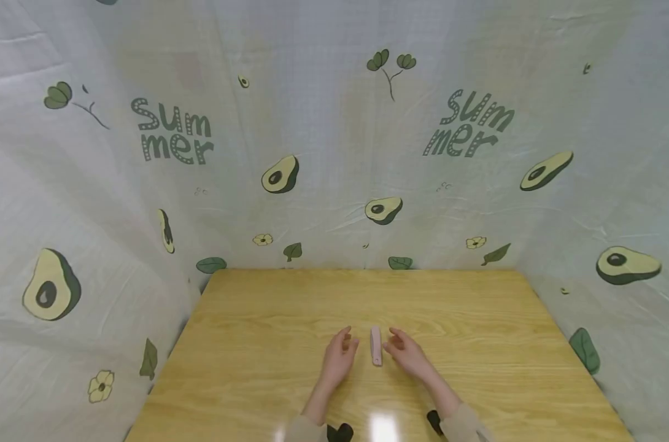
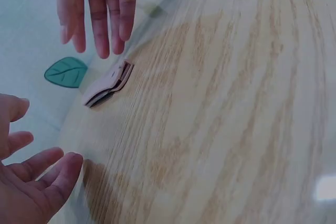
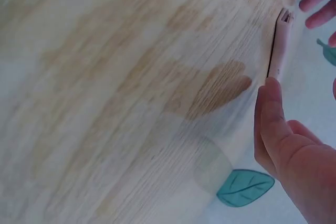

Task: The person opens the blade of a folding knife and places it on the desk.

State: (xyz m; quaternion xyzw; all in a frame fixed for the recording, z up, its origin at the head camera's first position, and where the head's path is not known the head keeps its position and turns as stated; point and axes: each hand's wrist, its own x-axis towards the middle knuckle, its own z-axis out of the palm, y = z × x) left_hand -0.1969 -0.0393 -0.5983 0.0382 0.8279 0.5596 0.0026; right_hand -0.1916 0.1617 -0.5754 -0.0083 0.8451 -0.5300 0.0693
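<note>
A slim pink folding knife (image 1: 375,346), folded up, lies lengthwise on the wooden table, a small hole at its near end. Its dark inner slot shows along the side of the pink knife (image 2: 107,85) in the left wrist view. My left hand (image 1: 339,356) is held to its left, fingers relaxed and slightly bent, with nothing in them. On the other side my right hand (image 1: 407,354) has its palm turned inward and fingertips close to the knife, also holding nothing. In the right wrist view the fingertips of my right hand (image 3: 286,124) overlap the knife's end.
The wooden table (image 1: 246,344) reaches back to a white cloth (image 1: 323,123) printed with avocados, leaves and lettering, which hangs behind and at both sides. Dark straps (image 1: 340,433) sit at the wrists by the light sleeves. A bright light reflection shows near the front.
</note>
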